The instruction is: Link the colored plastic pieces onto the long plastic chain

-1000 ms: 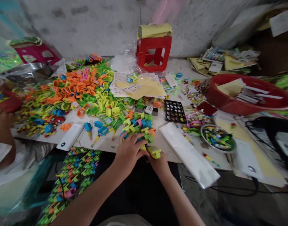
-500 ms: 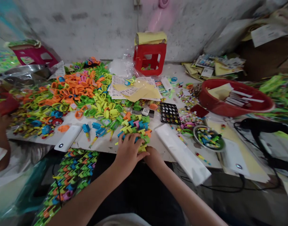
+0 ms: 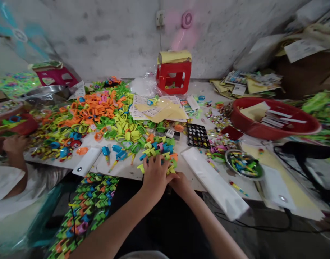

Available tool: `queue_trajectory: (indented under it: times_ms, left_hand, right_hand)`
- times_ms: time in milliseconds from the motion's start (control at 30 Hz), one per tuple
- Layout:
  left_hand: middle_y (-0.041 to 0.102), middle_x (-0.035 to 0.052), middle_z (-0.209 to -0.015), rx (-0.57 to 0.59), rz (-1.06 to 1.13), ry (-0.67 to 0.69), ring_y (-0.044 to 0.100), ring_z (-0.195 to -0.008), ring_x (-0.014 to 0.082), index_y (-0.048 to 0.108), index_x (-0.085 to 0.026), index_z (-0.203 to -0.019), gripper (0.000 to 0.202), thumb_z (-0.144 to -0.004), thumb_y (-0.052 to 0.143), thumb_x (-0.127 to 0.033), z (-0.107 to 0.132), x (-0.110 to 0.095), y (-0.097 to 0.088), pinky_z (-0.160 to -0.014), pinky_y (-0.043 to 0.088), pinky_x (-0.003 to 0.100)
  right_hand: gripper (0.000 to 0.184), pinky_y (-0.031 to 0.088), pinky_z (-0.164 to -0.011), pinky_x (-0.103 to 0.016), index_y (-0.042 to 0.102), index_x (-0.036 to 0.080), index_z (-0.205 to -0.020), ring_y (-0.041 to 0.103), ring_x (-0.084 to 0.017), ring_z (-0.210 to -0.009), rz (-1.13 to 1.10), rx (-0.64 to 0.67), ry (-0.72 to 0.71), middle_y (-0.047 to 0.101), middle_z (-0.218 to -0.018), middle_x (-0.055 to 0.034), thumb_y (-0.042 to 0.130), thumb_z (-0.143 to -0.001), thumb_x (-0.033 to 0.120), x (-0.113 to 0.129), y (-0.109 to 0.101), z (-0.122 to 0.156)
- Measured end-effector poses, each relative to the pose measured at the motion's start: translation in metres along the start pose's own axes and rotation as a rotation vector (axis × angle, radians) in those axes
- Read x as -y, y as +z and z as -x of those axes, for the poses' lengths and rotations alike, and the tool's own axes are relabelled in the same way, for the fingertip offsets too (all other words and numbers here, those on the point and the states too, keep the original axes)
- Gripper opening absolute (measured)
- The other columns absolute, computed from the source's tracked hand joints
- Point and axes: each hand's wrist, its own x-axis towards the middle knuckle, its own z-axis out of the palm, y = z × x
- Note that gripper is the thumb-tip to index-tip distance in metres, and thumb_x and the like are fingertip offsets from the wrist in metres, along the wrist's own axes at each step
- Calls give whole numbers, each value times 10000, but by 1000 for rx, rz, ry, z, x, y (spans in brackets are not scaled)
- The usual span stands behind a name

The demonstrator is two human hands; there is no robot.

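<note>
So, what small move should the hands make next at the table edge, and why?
Probably draw the chain of coloured clips a little nearer: the left hand lies flat on its near end, the right hand touches beside it, and the yellow end pieces sit at the table edge.

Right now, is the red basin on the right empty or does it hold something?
Not empty. The red basin holds yellow paper and white strips.

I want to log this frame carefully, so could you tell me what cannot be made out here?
- Head view: right hand, fingertips hidden by left hand.
- Interlocked plastic pieces: the part gripped is covered by both hands.
- Sticker sheets: print too small.
- Co-worker's hand: blurred at left edge.
</note>
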Motion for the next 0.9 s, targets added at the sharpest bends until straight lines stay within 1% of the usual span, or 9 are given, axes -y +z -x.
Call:
queue_trajectory:
  times_ms: [133, 200, 433, 500, 567, 633, 733, 800, 900]
  left_hand:
    - [591, 58, -1121, 2, 53, 21, 531, -1029, 270, 673, -262, -966, 207, -854, 611, -424, 7, 4, -4, -965, 346, 569]
    - [595, 57, -1131, 14, 48, 18, 536, -1026, 275, 686, -273, -957, 184, -835, 643, -404, 7, 3, -3, -923, 385, 556]
    - [575, 76, -1197, 40, 29, 39, 525, -1067, 326, 703, -301, -1008, 263, -769, 716, -410, 1, 0, 1, -903, 417, 600]
    - [577, 71, -1208, 30, 74, 72, 524, -1115, 313, 671, -295, -1065, 281, -797, 700, -374, 7, 2, -5, -978, 372, 621]
    - [570, 66, -1244, 3, 136, 104, 504, -1187, 296, 617, -297, -1142, 309, -839, 658, -344, 16, 11, -13, -1072, 258, 643]
    - [529, 71, -1316, -42, 173, 76, 462, -1260, 284, 560, -309, -1215, 333, -884, 590, -331, 28, 31, -19, -1117, 157, 647]
    - [421, 107, -1420, -142, 158, -120, 380, -1342, 288, 467, -303, -1318, 402, -919, 511, -320, 46, 89, -18, -1116, 203, 612]
    - [357, 167, -1455, -186, 146, -268, 353, -1362, 319, 401, -238, -1374, 537, -878, 565, -360, 58, 137, -8, -1088, 306, 561]
    - [309, 220, -1480, -144, 89, -403, 302, -1386, 379, 349, -192, -1410, 708, -797, 650, -377, 70, 198, 15, -1064, 330, 576]
  right_hand:
    - [207, 420, -572, -243, 650, 166, -762, 635, -178, -659, -19, 0, -75, 698, -747, -80, 445, -787, 185, 4, 1, 7]
    - [226, 430, -583, -256, 643, 168, -773, 639, -188, -671, -37, -13, -103, 692, -761, -85, 422, -805, 205, 3, 1, 9]
    - [261, 448, -606, -283, 659, 187, -793, 669, -232, -729, 55, -39, -95, 708, -776, -97, 407, -829, 245, 1, -1, 10]
    - [261, 452, -621, -280, 672, 197, -845, 676, -233, -762, 100, -37, -87, 718, -799, -93, 414, -819, 225, 1, -1, 11]
    - [267, 454, -629, -280, 680, 201, -881, 680, -237, -777, 134, -29, -85, 724, -808, -92, 421, -827, 237, 0, 1, 12]
    - [276, 455, -627, -288, 684, 196, -882, 683, -248, -772, 165, -42, -88, 725, -805, -103, 425, -852, 286, -2, 4, 13]
    - [314, 457, -632, -298, 685, 191, -864, 681, -254, -755, 177, -94, -113, 717, -779, -117, 412, -886, 345, -8, 11, 14]
    - [336, 461, -641, -304, 682, 192, -847, 676, -253, -748, 165, -132, -143, 705, -754, -116, 398, -899, 363, -13, 16, 14]
    - [389, 462, -642, -315, 674, 195, -806, 665, -254, -735, 153, -191, -190, 687, -726, -111, 381, -914, 427, -17, 20, 15]
